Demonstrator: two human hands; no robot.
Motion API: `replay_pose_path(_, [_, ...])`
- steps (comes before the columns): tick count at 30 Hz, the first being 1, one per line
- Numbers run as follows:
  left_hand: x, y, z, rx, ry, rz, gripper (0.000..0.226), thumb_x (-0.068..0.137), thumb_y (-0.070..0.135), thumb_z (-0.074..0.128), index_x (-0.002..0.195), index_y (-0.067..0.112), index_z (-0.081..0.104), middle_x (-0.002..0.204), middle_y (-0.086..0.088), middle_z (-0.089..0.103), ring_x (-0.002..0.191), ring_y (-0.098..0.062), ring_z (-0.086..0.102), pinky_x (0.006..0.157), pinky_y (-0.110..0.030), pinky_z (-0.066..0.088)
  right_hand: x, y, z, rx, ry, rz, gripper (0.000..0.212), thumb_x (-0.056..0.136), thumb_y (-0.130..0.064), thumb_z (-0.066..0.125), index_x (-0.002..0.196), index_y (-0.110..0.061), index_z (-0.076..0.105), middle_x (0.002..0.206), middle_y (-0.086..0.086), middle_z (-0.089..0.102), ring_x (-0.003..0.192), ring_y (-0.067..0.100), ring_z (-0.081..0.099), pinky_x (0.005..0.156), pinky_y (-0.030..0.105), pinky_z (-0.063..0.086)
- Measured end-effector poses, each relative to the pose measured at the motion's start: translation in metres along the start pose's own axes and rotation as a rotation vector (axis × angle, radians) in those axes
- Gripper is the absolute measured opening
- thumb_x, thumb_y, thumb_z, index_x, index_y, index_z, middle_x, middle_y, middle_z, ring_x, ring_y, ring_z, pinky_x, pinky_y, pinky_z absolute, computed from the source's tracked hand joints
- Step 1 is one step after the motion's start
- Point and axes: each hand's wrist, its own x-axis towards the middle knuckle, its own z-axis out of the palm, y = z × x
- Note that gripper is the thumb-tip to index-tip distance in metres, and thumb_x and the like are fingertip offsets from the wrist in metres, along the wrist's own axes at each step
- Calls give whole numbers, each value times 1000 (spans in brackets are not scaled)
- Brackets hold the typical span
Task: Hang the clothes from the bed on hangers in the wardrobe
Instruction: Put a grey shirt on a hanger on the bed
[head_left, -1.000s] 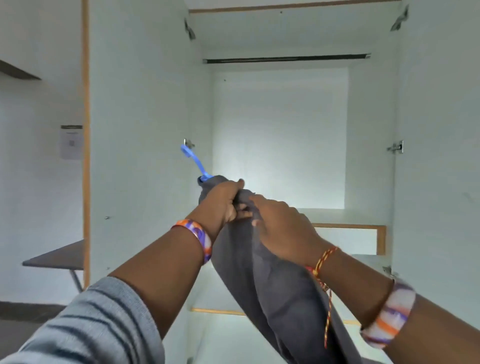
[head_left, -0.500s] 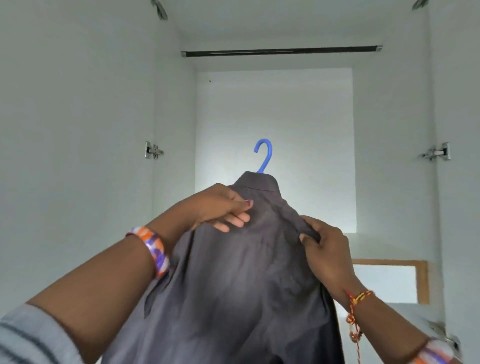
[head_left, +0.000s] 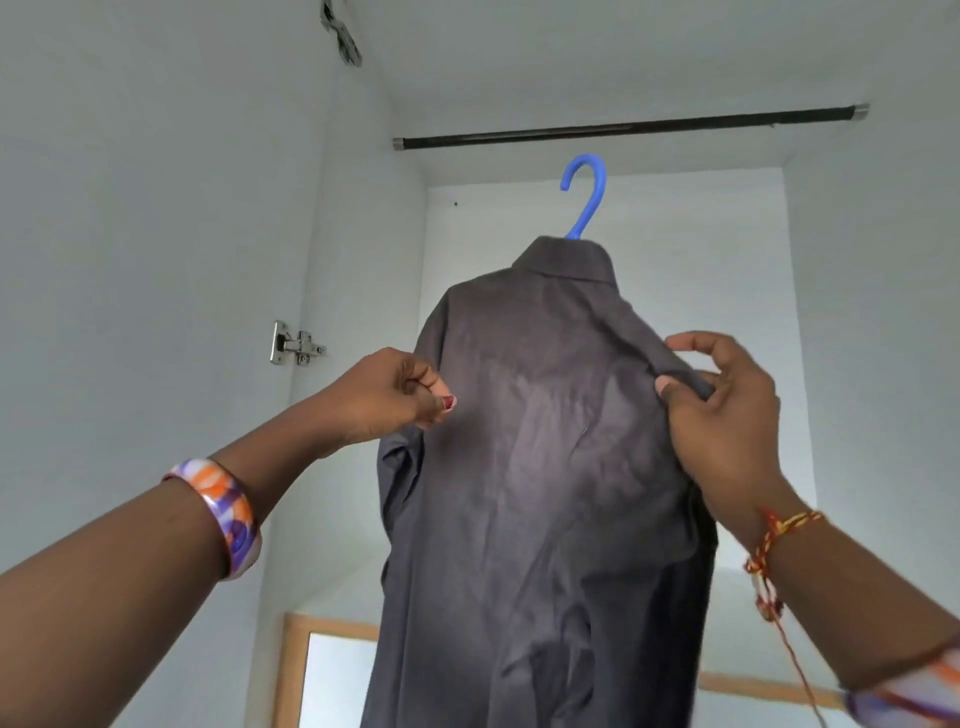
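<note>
A dark grey shirt hangs on a blue hanger, held up in front of me with its back toward me. Only the hanger's hook shows, above the collar. The hook is just below the dark wardrobe rail and does not touch it. My left hand pinches the shirt's left shoulder edge with curled fingers. My right hand grips the right shoulder, thumb and fingers closed on the fabric.
The white wardrobe interior surrounds the shirt. A metal door hinge sits on the left side panel. A wood-edged shelf lies low behind the shirt. The rail carries no other hangers.
The shirt and hanger have been lifted higher toward the rail. My hands moved apart to the two shoulders, and my view tilted upward.
</note>
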Motion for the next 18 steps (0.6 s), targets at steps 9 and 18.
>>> replay_pose_path(9, [141,-51,15,190,389,200,5,85,18,65,90,17,63,89,5,64,71,-6,58,60,-12,39,163,34,97,163,225,-71,27,82,-6,56,96,-29,59,88,4,62,83,23,62,85,36,52])
replay_pose_path(18, [360,-30,-64,497,493,311,25,86,28,63,106,13,63,115,-2,63,96,-19,60,86,-30,46,382,31,228,373,143,-33,45,85,9,41,128,-4,47,114,14,52,97,22,54,85,28,47])
